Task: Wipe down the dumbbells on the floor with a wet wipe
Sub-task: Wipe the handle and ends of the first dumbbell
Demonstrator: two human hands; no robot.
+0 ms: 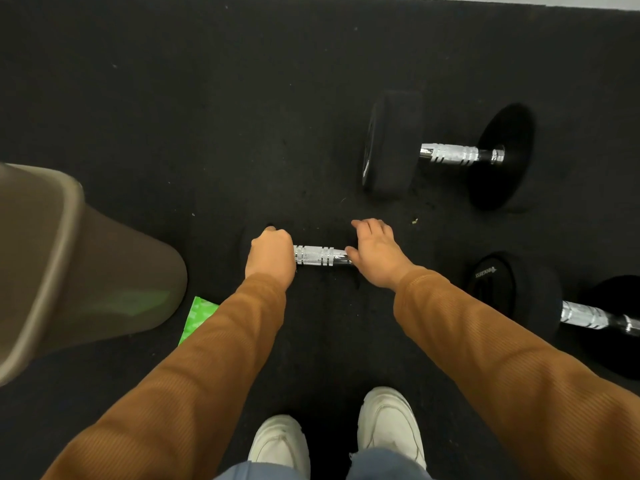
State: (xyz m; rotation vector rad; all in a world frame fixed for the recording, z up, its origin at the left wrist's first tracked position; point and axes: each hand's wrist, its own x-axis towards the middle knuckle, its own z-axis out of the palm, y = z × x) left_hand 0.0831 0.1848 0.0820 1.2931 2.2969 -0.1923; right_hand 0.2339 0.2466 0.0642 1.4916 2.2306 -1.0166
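A dumbbell with a knurled silver handle (318,255) lies on the black floor just ahead of my feet. Its black heads are hidden under my hands and blend into the dark floor. My left hand (272,252) curls over the left end. Over the right end my right hand (375,252) is cupped, thumb against the handle. No wipe shows in either hand. A second dumbbell (450,154) lies further back on the right. A third dumbbell (519,292) lies at the right edge. A green wipe pack (197,317) peeks out beside my left sleeve.
A brown plastic bin (69,265) stands at the left, tilted in this wide view. My white shoes (388,424) are at the bottom centre. A pale wall base (519,0) runs along the top right. Black rubber flooring (207,116) stretches ahead.
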